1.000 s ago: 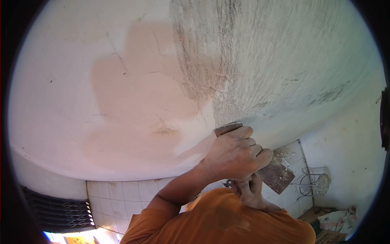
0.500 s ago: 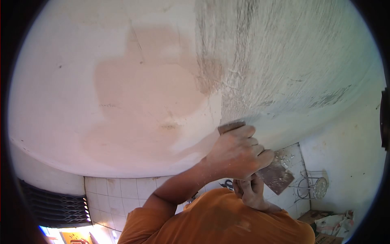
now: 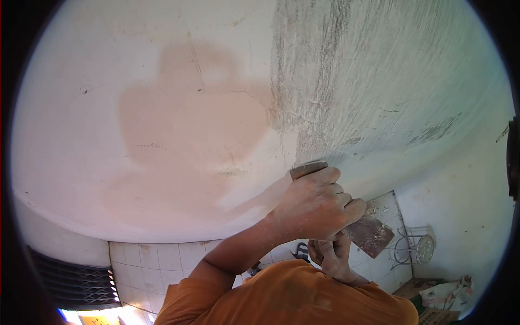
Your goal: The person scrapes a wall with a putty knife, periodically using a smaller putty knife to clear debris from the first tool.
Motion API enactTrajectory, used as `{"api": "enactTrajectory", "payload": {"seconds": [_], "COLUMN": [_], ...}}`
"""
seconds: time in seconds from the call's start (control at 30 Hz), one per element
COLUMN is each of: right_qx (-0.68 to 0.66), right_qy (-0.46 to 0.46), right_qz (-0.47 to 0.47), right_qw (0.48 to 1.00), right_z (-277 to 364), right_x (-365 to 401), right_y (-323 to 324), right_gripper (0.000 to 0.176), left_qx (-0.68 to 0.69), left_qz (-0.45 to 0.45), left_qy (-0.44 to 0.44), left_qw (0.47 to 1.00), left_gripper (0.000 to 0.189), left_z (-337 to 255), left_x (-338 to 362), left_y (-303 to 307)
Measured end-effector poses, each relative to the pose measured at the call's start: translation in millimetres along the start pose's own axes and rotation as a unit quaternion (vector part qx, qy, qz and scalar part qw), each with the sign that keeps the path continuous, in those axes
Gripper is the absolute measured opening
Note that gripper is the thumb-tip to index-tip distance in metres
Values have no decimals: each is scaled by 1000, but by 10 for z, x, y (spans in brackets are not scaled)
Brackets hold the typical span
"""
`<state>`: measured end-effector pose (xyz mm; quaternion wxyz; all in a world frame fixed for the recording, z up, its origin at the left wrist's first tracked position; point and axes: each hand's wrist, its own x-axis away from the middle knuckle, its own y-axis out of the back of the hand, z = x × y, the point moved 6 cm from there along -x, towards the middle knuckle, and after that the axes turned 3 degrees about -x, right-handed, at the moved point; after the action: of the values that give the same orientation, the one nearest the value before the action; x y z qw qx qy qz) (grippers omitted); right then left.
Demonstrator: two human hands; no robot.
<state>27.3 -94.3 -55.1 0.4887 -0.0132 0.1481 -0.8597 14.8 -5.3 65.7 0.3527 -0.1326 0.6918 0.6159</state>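
Note:
My left hand [image 3: 317, 203] is closed around a putty knife [image 3: 309, 170], its blade against the white wall [image 3: 227, 200]. The blade lies at the lower end of a rough, grey-streaked strip [image 3: 314, 108]; a smooth surface with a pinkish tint is to its left. Below and partly behind it, my right hand [image 3: 335, 257] is closed, close to my chest. It appears to grip a flat, brown, square-edged plate [image 3: 371, 236] with pale crumbs on it. The plate's handle is hidden behind my hands.
A round-seated metal stool [image 3: 425, 249] stands on the tiled floor [image 3: 162, 260] at right. Beyond it are a white plastic bag [image 3: 447, 295] and a cardboard box [image 3: 437, 317]. A dark folding grille [image 3: 73, 279] is at lower left.
The view has tilted and shifted slightly, so the wall marks sit differently in the frame. Both hands keep nearly the same place and grip, with the knife still at the wall.

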Motion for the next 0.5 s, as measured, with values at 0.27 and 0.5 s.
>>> {"api": "enactTrajectory", "payload": {"seconds": [0.27,0.5], "right_qx": [-30,-3], "right_qy": [34,-64], "right_qz": [4,1], "right_qw": [999,998], "right_z": [164,120], "right_x": [-38,-5], "right_y": [-103,-85], "right_gripper": [34,36], "left_qx": [-24,-34], "left_qz": [-36,-26], "left_qy": [-28,-30], "left_qw": [999,999], "left_gripper": [10,8], "left_z": [0,26], "left_x": [-97,-69], "left_y": [129,78]}}
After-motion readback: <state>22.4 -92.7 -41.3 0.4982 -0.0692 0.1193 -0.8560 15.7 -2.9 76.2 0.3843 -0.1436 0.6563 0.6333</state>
